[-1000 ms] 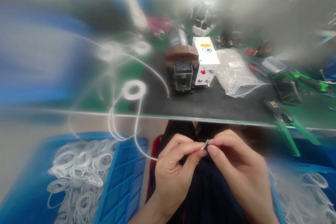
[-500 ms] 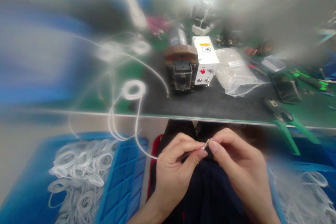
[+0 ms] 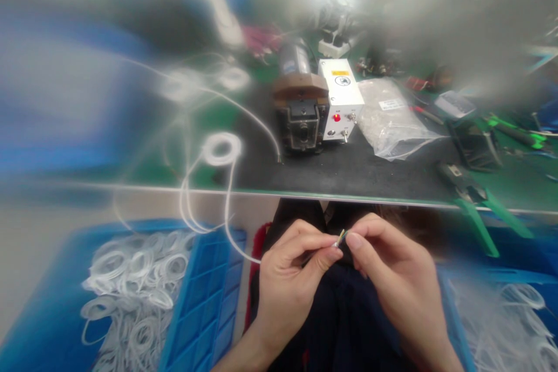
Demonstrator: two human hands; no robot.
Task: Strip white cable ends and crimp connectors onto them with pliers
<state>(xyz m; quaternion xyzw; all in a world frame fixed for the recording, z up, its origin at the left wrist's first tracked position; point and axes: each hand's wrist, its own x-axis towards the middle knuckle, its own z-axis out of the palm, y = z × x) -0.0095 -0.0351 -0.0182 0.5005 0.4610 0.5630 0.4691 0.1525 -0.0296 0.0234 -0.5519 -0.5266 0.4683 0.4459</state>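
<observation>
My left hand (image 3: pixel 296 273) pinches a white cable (image 3: pixel 244 253) close to its end, where thin coloured wires (image 3: pixel 341 236), yellowish and dark, stick out between thumb and forefinger. The cable runs back from this hand over the table edge to a white coil (image 3: pixel 221 149) on the table. My right hand (image 3: pixel 392 267) is closed at the fingertips on one of the thin wires, just right of the left fingertips. Both hands are above my lap, in front of the table edge.
A machine (image 3: pixel 303 104) with a white control box (image 3: pixel 341 102) stands on a black mat. Right of it lie a clear plastic bag (image 3: pixel 387 119) and green-handled pliers (image 3: pixel 471 195) overhanging the edge. Blue crates (image 3: pixel 204 296) with coiled white cables (image 3: pixel 139 279) flank me.
The thin wires at the cable end have spread apart a little, and a dark one now shows beside the yellowish one. My hands have shifted only slightly.
</observation>
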